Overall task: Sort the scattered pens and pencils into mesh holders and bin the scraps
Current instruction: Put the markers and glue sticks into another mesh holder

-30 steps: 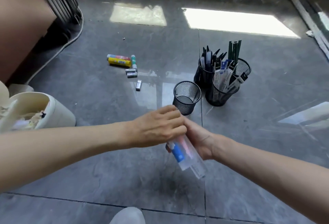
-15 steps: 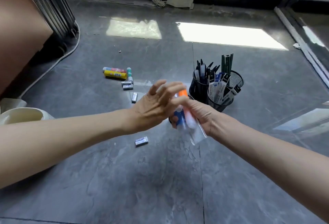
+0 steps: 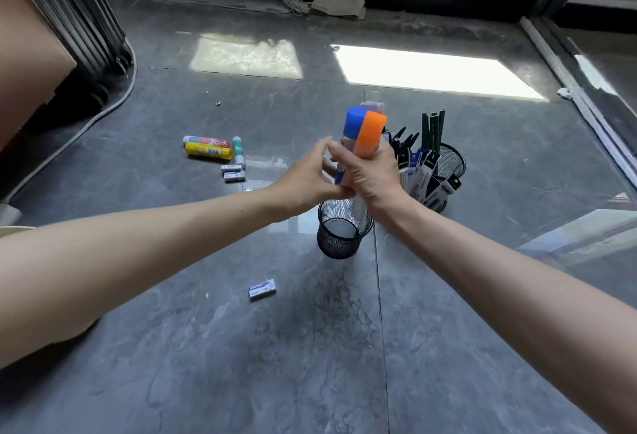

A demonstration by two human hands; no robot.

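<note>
The right hand is in the middle of the frame. Its grip is closed round a bunch of tubes, which stand upright. One tube has a blue cap and one has an orange cap. The left hand touches the low part of the bunch from the left. I cannot tell if its grip holds the tubes or only touches them.

The bunch is right over an empty holder, close to its round rim. The full holders stand just to its right, up the frame a little. The right wrist hides the gap between them.

A small box lies alone on the floor, lower left of the empty holder and well apart from it. A yellow tube and more small things lie in a group at the middle left.

The lower half of the frame is bare floor. A cord curves along the left side. A window rail runs down the right side.
</note>
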